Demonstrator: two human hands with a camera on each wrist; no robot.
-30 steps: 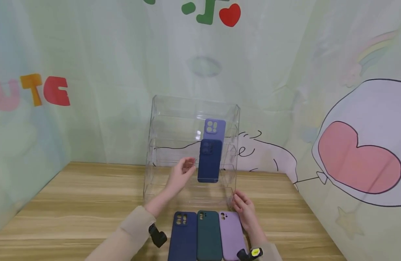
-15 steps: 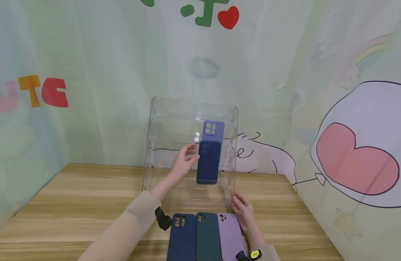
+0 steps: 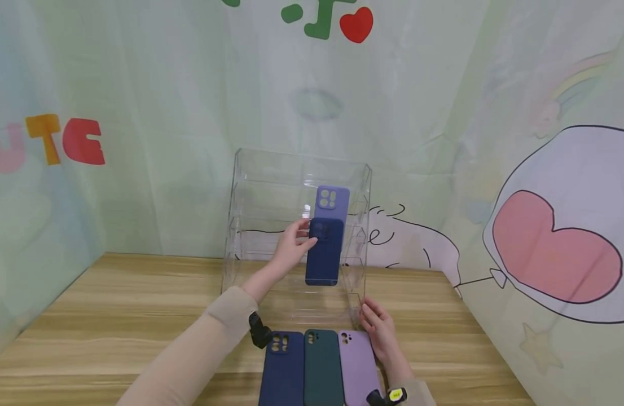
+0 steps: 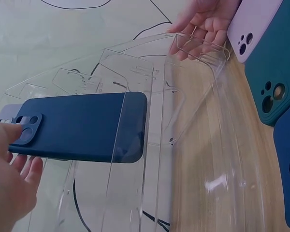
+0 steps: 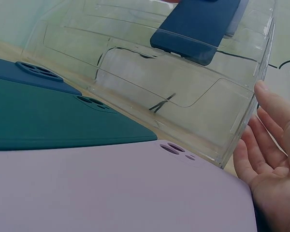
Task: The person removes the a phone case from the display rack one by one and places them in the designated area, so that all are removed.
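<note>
A clear tiered display rack (image 3: 276, 163) stands on the table. In its right part a navy phone case (image 3: 324, 262) leans upright, with a violet phone case (image 3: 338, 197) on a tier behind and above it. My left hand (image 3: 290, 248) pinches the navy case at its upper left edge. In the left wrist view, the thumb (image 4: 10, 130) lies over the camera cutout and the other fingers are under the edge. My right hand (image 3: 383, 332) touches the rack's lower right side with thumb and relaxed fingers (image 5: 253, 150), seen in the right wrist view.
Lying side by side before the rack are another navy phone case (image 3: 283, 372), a dark green one (image 3: 324, 369) and a light purple one (image 3: 360, 369). The wooden table (image 3: 114, 321) meets a printed curtain (image 3: 180, 169) at the back and sides.
My left hand has moved right to the leaning navy phone case and now pinches its edge; a second ago it was apart from it. The right hand stays at the rack's side.
</note>
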